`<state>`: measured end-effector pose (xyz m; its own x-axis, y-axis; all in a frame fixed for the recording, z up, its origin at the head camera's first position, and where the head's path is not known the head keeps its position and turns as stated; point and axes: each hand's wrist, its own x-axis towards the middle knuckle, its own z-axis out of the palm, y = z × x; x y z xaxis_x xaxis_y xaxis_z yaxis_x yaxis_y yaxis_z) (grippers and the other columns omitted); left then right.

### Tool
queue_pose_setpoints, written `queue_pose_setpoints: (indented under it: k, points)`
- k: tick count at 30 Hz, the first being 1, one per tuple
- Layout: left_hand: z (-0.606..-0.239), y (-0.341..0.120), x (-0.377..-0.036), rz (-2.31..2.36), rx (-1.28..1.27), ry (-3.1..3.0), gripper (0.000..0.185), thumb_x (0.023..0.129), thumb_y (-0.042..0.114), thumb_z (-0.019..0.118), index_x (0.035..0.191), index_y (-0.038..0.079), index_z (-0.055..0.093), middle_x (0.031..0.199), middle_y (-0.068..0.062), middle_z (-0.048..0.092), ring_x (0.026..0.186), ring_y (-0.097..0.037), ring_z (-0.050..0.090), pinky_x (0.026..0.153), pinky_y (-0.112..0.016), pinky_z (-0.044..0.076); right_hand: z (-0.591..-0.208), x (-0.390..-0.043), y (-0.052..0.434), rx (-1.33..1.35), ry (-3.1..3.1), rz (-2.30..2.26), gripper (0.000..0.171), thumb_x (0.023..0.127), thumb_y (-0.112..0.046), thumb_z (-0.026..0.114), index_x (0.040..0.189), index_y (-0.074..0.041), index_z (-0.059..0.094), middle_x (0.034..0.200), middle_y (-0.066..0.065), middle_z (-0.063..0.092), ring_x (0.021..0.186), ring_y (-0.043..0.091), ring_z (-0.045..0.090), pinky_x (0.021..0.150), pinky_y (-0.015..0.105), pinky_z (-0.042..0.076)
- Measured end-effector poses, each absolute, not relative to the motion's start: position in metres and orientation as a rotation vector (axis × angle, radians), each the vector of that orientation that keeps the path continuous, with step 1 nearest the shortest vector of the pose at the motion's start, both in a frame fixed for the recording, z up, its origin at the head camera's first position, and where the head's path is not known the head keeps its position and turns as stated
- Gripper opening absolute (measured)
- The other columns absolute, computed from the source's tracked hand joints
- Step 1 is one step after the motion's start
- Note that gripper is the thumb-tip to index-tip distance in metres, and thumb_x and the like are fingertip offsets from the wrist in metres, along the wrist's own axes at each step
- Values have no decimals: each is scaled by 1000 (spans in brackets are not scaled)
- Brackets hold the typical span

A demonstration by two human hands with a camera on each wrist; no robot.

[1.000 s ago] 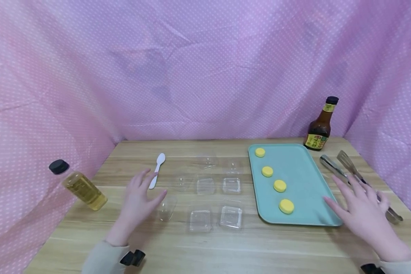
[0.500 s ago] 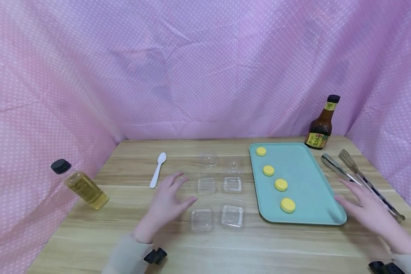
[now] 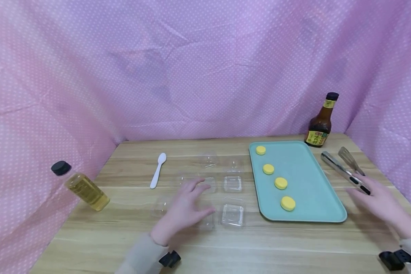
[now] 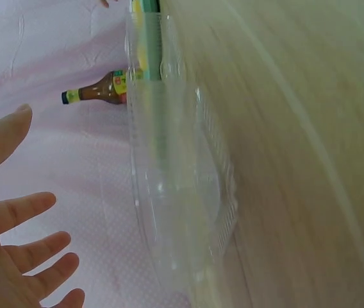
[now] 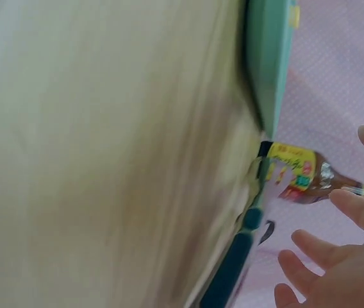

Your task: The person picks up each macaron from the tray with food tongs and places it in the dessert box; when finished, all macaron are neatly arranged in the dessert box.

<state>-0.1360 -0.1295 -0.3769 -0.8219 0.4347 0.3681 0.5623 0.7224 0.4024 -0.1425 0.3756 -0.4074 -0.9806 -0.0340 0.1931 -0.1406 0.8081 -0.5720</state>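
My left hand (image 3: 183,209) hovers with spread fingers over the clear plastic clamshell boxes, covering part of the front-left box (image 3: 207,222). In the left wrist view, a clear box (image 4: 182,173) stands beyond the fingers, and the hand holds nothing. My right hand (image 3: 380,198) is above the metal tongs (image 3: 340,169), right of the green tray (image 3: 305,182). One tong arm ends in a slotted spatula blade (image 3: 347,156); the hand hides the rear of the tongs. The right wrist view shows those fingers spread and apart from the tong handle (image 5: 227,269).
Several yellow round pieces (image 3: 281,183) lie along the tray's left side. A brown sauce bottle (image 3: 318,127) stands behind the tray. At left are an oil bottle (image 3: 87,190) and a white spoon (image 3: 157,171). A pink dotted curtain (image 3: 205,76) encloses the wooden table.
My left hand has moved right, from beside the spoon to above the boxes. The right hand has shifted slightly to the right, over the tongs' handles.
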Motion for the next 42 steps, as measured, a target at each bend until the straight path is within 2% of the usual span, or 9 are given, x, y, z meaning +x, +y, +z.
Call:
queue_pose_setpoints:
  k: [4, 8, 11, 16, 26, 28, 32, 37, 42]
  points:
    - [-380, -120, -137, -751, -846, -2785, 68, 73, 39, 79, 130, 10, 55, 139, -14, 47, 127, -33, 45, 106, -52, 38, -406, -148, 384, 117, -2832, 848, 60, 93, -25, 56, 133, 16, 37, 126, 50, 33, 110, 66, 33, 89, 74, 26]
    - [-380, -112, -137, -745, -883, -2875, 73, 75, 43, 76, 134, 10, 50, 143, -15, 42, 132, -33, 40, 110, -52, 33, -403, -157, 392, 113, -2839, 754, 63, 88, -27, 63, 128, 17, 43, 121, 46, 41, 104, 59, 41, 83, 68, 33]
    - [-379, -108, -137, -750, -918, -2909, 75, 74, 43, 77, 136, 11, 48, 144, -16, 41, 133, -34, 38, 110, -53, 33, -405, -161, 397, 69, -2863, 717, 67, 86, -30, 66, 128, 17, 42, 121, 46, 40, 104, 58, 38, 85, 70, 30]
    - [-378, -103, -137, -704, -989, -2924, 76, 73, 42, 79, 135, 10, 49, 143, -17, 42, 133, -36, 37, 110, -53, 32, -413, -166, 403, -10, -2912, 661, 75, 86, -38, 66, 132, 15, 37, 124, 46, 36, 110, 63, 30, 92, 75, 18]
    - [-386, -89, -143, -537, -1067, -3014, 76, 75, 43, 76, 139, 13, 46, 147, -15, 38, 136, -33, 35, 114, -53, 27, -419, -172, 422, -39, -3004, 705, 82, 88, -38, 65, 136, 17, 28, 126, 49, 31, 109, 64, 31, 88, 72, 27]
    - [-387, -87, -143, -510, -1069, -3044, 77, 75, 43, 76, 139, 15, 46, 148, -13, 38, 136, -32, 35, 114, -52, 27, -422, -174, 426, -38, -3035, 710, 81, 89, -37, 63, 137, 17, 26, 127, 50, 29, 109, 63, 31, 87, 70, 30]
    - [-388, -84, -143, -463, -1089, -3075, 76, 74, 43, 77, 138, 16, 47, 148, -12, 39, 136, -32, 35, 114, -52, 26, -423, -178, 431, -15, -3068, 669, 71, 90, -30, 63, 133, 17, 33, 125, 50, 31, 107, 64, 35, 86, 70, 33]
    - [-390, -83, -143, -419, -1111, -3086, 72, 76, 44, 75, 137, 17, 49, 146, -10, 41, 134, -32, 37, 113, -53, 29, -422, -181, 434, 48, -3066, 576, 55, 86, -21, 67, 121, 17, 48, 117, 47, 44, 100, 64, 43, 78, 69, 39]
    - [-392, -83, -143, -393, -1113, -3094, 69, 76, 43, 75, 135, 17, 50, 145, -8, 43, 133, -30, 39, 113, -49, 29, -422, -183, 434, 66, -3052, 541, 50, 82, -16, 71, 115, 16, 52, 110, 47, 48, 94, 63, 48, 73, 66, 42]
